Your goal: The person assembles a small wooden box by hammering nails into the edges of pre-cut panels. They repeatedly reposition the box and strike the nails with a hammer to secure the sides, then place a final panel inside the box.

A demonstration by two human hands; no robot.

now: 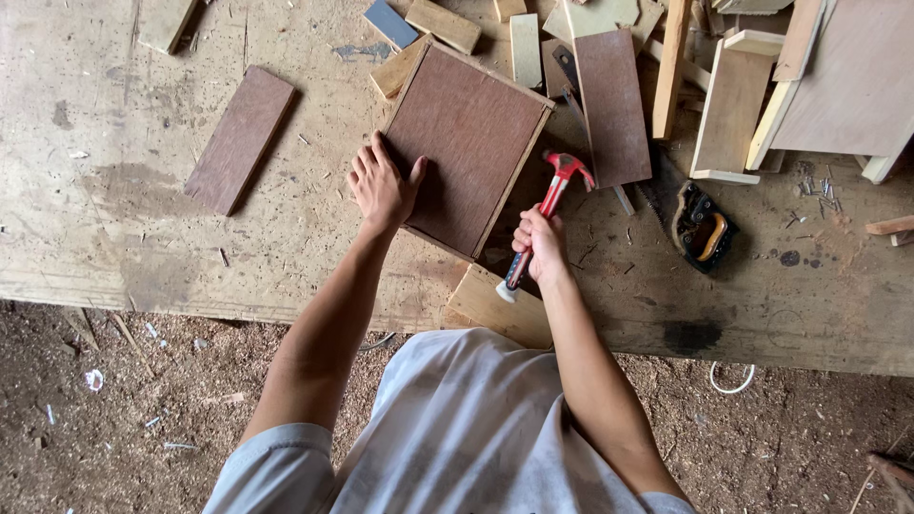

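A shallow wooden box with a dark brown plywood panel [471, 143] lies on the worn workbench [114, 238]. My left hand [381, 186] rests flat on the panel's near-left corner, fingers spread. My right hand [541, 246] grips the handle of a red claw hammer [550, 195]. The hammer's head is beside the box's right edge, near its pale wooden frame. A light plywood offcut [495, 306] lies at the bench's front edge beneath my right hand.
A loose brown panel [240, 138] lies to the left and another [614, 105] to the right of the box. A handsaw's black handle [703, 228] sits at right. Wood offcuts and frames crowd the back. Small nails [819, 188] are scattered at right. Sawdust covers the ground.
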